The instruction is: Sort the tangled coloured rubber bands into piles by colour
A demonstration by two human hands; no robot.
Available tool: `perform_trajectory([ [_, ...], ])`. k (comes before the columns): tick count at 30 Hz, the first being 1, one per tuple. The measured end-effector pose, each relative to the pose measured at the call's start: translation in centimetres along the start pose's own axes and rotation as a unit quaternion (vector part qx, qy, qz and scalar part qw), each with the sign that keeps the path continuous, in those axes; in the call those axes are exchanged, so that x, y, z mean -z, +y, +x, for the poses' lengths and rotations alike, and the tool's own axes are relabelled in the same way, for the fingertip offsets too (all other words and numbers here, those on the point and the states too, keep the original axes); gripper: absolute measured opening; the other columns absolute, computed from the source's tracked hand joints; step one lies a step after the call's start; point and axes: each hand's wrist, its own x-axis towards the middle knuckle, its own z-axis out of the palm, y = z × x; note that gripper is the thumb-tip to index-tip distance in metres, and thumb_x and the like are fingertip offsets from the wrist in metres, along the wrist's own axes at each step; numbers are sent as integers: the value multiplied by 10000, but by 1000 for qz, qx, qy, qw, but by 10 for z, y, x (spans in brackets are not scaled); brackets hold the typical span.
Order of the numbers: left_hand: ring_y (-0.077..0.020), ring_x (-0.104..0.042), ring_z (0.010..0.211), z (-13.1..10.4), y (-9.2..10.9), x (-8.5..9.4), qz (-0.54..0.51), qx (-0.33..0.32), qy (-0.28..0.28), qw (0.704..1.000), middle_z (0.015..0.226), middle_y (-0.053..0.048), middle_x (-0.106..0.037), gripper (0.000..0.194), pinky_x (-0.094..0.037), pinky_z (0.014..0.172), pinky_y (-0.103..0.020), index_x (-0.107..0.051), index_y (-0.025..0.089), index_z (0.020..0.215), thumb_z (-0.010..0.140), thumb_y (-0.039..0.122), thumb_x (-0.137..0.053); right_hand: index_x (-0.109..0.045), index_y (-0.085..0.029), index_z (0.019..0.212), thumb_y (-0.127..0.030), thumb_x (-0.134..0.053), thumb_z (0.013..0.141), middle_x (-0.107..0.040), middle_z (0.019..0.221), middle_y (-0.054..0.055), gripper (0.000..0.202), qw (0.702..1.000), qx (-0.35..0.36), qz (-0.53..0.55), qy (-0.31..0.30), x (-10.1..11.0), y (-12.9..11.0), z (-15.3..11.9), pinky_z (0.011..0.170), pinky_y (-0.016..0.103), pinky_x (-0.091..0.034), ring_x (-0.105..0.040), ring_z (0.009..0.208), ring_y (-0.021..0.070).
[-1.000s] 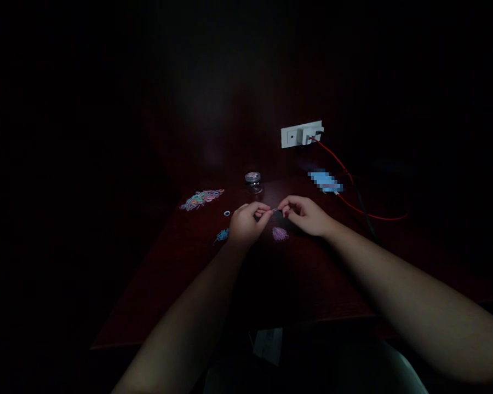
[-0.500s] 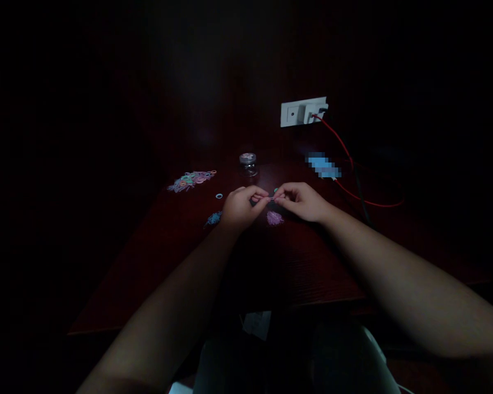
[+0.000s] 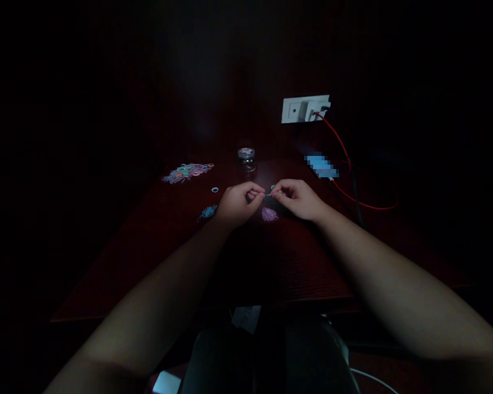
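My left hand [image 3: 240, 203] and my right hand [image 3: 294, 198] meet fingertip to fingertip over the dark red table. Both are pinched on a small thin band stretched between them, too dim to make out well. Just below the fingertips lies a pile of purple bands [image 3: 269, 214]. A pile of blue bands [image 3: 208, 211] sits left of my left wrist, with a single light blue band [image 3: 215, 190] above it. Part of a green band [image 3: 273, 187] shows beside my right fingertips. A mixed-colour heap of bands [image 3: 188, 172] lies farther left.
A small lidded clear jar [image 3: 246, 159] stands behind my hands. To the right lies a blurred blue device [image 3: 321, 165] with a red cable [image 3: 355, 201] running to a charger in the wall socket [image 3: 293, 110]. The table's front edge [image 3: 299, 300] crosses below my forearms.
The view has shifted slightly. My fingertips stay pinched close together, and the thin band between them looks slightly changed in position.
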Motion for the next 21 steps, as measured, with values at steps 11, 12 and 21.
perform_trajectory([
  [11,-107,-604,630,-1,4,1,14,-7,-42,999,723,-17,-700,125,-481,622,-217,-700,169,819,788,251,-611,-639,-155,780,-310,-577,790,-614,715,30,168,999,11,-44,-4,-1,1,1,582,251,-393,-505,626,128],
  [12,-106,-602,627,-1,4,2,15,-8,-42,999,719,-16,-697,125,-479,617,-215,-700,169,818,791,246,-606,-639,-156,778,-306,-575,790,-612,709,28,163,999,13,-47,-5,-1,1,1,586,252,-394,-505,628,129],
  [21,-105,-590,618,-2,3,-1,21,-16,-34,999,687,-12,-679,121,-484,615,-210,-696,168,793,788,252,-608,-621,-154,783,-287,-525,823,-609,716,31,168,999,17,-45,2,4,1,3,617,262,-408,-528,660,143],
])
